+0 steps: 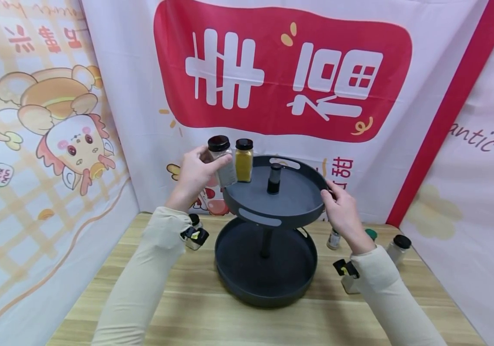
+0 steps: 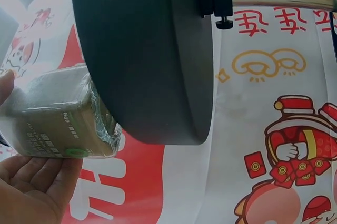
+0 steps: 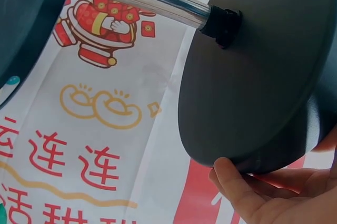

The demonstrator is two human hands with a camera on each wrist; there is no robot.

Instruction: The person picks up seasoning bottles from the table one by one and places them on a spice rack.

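My left hand (image 1: 196, 175) grips a clear spice jar (image 1: 226, 169) with a black lid and pale grey contents, at the left rim of the upper tray (image 1: 290, 204). In the left wrist view that jar (image 2: 58, 116) shows a printed label and crinkled film at its base, beside the tray's outer wall. A jar of yellow powder (image 1: 244, 163), black-lidded, stands on the upper tray just right of it. Over on the right, my right hand (image 1: 343, 211) holds the same tray's rim; thumb and fingers (image 3: 231, 182) pinch its edge in the right wrist view.
Below, the lower tray (image 1: 264, 298) of the two-tier black stand rests on the wooden table (image 1: 177, 312). A small jar (image 1: 334, 239), a green-lidded jar (image 1: 371, 234) and a black-lidded jar (image 1: 398, 249) stand at right. Another jar (image 1: 195, 221) is partly hidden behind my left wrist.
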